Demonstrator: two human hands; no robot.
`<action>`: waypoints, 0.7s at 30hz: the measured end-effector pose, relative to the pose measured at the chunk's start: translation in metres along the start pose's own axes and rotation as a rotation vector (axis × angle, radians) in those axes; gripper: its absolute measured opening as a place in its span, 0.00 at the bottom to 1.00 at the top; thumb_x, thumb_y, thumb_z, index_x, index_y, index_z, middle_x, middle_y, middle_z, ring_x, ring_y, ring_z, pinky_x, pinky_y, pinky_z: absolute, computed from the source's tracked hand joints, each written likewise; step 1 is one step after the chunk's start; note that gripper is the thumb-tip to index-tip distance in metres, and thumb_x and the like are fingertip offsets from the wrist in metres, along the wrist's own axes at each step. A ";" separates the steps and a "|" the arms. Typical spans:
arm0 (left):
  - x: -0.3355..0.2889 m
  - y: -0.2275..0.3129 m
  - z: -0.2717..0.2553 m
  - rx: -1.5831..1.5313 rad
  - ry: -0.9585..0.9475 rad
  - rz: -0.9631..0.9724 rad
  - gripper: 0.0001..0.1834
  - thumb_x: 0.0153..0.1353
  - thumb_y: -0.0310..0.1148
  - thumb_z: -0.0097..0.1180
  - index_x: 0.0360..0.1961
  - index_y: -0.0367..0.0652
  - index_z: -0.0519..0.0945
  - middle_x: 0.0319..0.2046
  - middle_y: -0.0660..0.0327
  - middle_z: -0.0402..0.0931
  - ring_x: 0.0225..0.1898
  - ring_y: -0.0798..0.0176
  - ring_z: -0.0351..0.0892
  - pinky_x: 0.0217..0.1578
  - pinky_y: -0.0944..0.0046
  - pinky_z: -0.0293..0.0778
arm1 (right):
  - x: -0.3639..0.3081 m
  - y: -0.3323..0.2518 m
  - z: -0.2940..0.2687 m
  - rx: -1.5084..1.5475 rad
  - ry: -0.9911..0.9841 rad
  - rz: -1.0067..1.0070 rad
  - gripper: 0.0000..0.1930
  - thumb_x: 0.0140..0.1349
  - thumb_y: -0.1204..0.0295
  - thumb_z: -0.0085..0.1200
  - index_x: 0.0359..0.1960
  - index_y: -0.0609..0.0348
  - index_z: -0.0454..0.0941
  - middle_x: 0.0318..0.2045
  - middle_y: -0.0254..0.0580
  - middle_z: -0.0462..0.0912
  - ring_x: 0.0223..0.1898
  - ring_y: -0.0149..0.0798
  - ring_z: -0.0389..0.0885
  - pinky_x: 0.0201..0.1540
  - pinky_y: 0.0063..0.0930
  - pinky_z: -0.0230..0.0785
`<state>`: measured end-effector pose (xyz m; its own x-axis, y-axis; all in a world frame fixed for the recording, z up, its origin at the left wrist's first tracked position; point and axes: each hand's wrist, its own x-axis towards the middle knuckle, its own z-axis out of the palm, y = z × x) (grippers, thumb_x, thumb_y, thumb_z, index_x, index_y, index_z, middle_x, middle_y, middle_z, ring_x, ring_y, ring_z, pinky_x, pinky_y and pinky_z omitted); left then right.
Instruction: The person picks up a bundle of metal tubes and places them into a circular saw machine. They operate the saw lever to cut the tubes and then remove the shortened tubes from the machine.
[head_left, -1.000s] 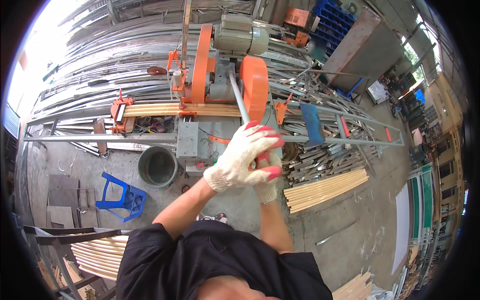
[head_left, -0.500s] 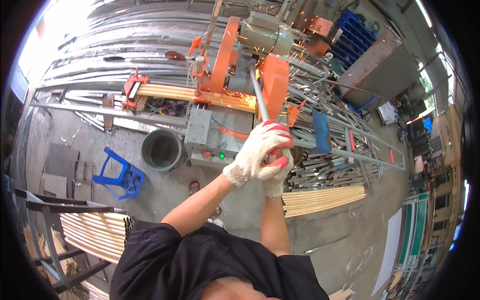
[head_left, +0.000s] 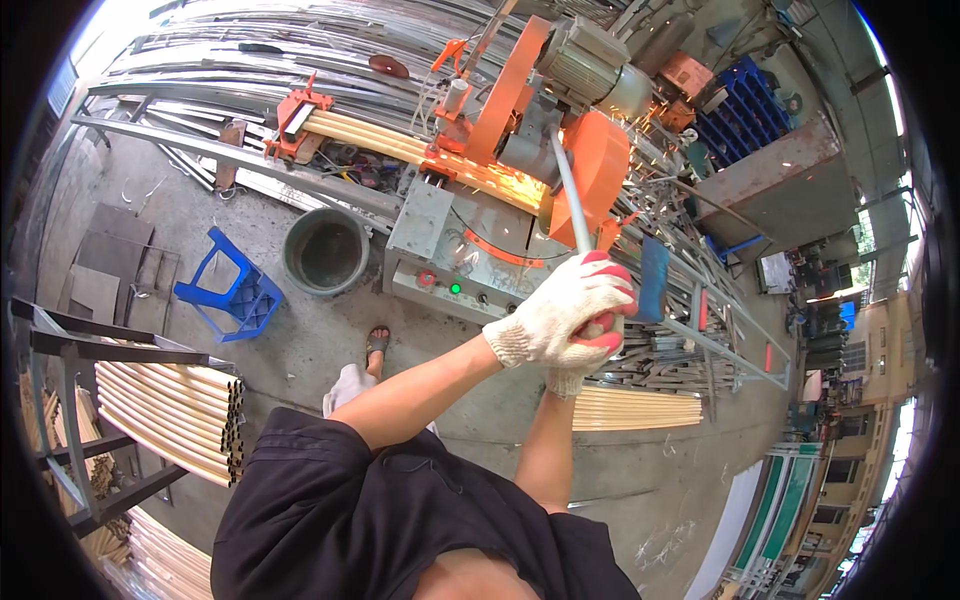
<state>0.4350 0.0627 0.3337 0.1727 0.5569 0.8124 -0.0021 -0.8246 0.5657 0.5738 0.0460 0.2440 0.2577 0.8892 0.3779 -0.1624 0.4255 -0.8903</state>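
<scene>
My left hand (head_left: 565, 312), in a cream knit glove with red fingertips, is closed around the end of a grey metal lever (head_left: 572, 195). Just below it, my right hand (head_left: 572, 380) wears a similar glove and is closed too; the left partly covers its fingers, and both appear clasped on the handle. The lever joins a cut-off saw with an orange blade guard (head_left: 597, 170) and a grey motor (head_left: 585, 62). Bright sparks glow where the blade meets several cream-coloured tubes (head_left: 375, 140). An orange vise (head_left: 297, 122) surrounds their left part.
A dark round bucket (head_left: 326, 252) and a blue plastic stool (head_left: 232, 290) stand left of the saw's grey base (head_left: 420, 235). Cream tubes lie on a rack (head_left: 165, 410) at lower left and on the floor (head_left: 640, 408) at right. Long metal bars (head_left: 230, 70) fill the back.
The view has shifted, so the saw and my hands appear farther right. Both hands stay on the lever. Fewer sparks fly over the motor, while the glow at the tubes looks brighter.
</scene>
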 end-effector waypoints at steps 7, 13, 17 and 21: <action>-0.002 -0.002 0.000 0.004 -0.007 -0.002 0.22 0.48 0.33 0.67 0.47 0.44 0.81 0.49 0.56 0.79 0.60 0.47 0.75 0.68 0.40 0.62 | -0.004 0.010 -0.010 -0.265 -0.088 -0.106 0.27 0.77 0.55 0.46 0.69 0.58 0.62 0.59 0.36 0.72 0.60 0.32 0.74 0.62 0.31 0.68; -0.006 -0.005 -0.003 -0.024 -0.027 0.009 0.24 0.48 0.34 0.67 0.49 0.43 0.81 0.51 0.56 0.79 0.61 0.46 0.74 0.68 0.39 0.62 | -0.009 0.021 -0.023 0.068 -0.139 0.088 0.21 0.80 0.60 0.37 0.68 0.56 0.62 0.60 0.36 0.71 0.61 0.31 0.72 0.65 0.30 0.65; -0.008 -0.007 -0.002 -0.017 -0.050 0.015 0.24 0.48 0.34 0.67 0.50 0.44 0.81 0.52 0.56 0.79 0.62 0.45 0.73 0.69 0.38 0.61 | -0.011 0.022 -0.028 0.271 -0.263 0.079 0.21 0.80 0.61 0.38 0.68 0.56 0.63 0.59 0.35 0.72 0.60 0.29 0.73 0.64 0.29 0.66; -0.012 -0.011 -0.002 -0.011 -0.075 0.020 0.26 0.49 0.35 0.68 0.51 0.45 0.80 0.54 0.56 0.79 0.63 0.45 0.73 0.69 0.37 0.60 | -0.018 0.033 -0.032 -0.325 -0.131 -0.113 0.24 0.76 0.58 0.48 0.66 0.58 0.65 0.57 0.36 0.74 0.58 0.32 0.76 0.60 0.31 0.72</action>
<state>0.4314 0.0649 0.3182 0.2460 0.5308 0.8110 -0.0171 -0.8342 0.5512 0.5947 0.0389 0.1993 0.1293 0.8626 0.4892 0.1769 0.4653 -0.8673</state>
